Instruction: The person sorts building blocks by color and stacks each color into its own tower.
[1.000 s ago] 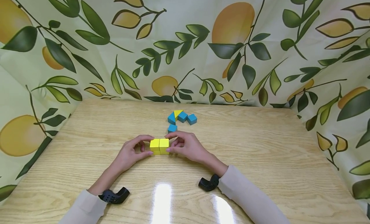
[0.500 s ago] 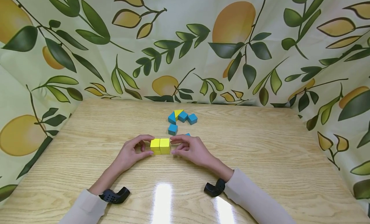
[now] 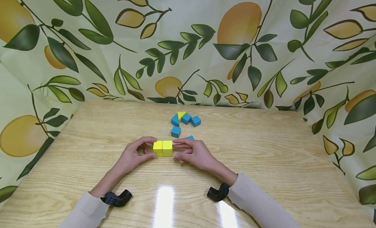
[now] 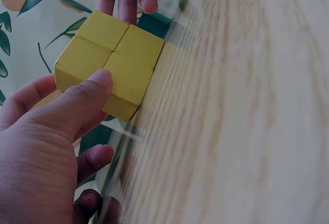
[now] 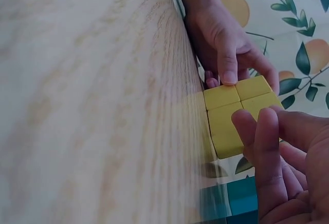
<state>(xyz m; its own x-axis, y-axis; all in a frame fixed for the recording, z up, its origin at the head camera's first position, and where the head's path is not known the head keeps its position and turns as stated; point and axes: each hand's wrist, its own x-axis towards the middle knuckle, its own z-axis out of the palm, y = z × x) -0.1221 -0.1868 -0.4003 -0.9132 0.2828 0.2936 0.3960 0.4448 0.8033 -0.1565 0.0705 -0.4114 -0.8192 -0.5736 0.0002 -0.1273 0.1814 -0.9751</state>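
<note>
Though head-unclear, L-wrist: 4 yel. cubes

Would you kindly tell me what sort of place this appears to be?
Probably an indoor tabletop recording station: a wood-grain table, a fruit-and-leaf patterned backdrop behind and beside it, and black wrist-worn devices.

Pale wood-grain table; on it: stacked yellow blocks, blue cubes, blue triangular block, yellow triangular block.
</note>
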